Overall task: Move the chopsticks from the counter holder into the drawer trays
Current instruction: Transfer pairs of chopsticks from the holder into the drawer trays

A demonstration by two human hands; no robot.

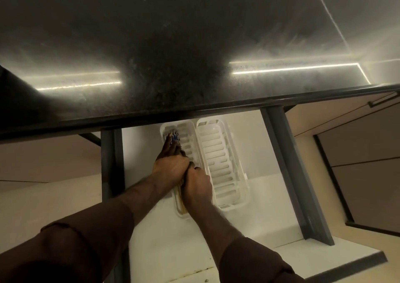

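Open drawer [151, 250] below the dark counter [173, 44]. Two white slotted trays side by side inside; right tray [223, 163] holds nothing visible. Both hands over the left tray [186, 129]. Left hand [171, 168] and right hand [198, 185], touching, are closed around a bundle of chopsticks [180, 198] lying lengthwise in that tray. Far ends carry blue-and-white patterning, possibly print; too blurred to read. No legible labels anywhere.

You are in a home kitchen. Dark stone counter [173, 66]; open drawer [216, 250] with white slotted trays [218, 152]; beige cabinet fronts [357, 144].
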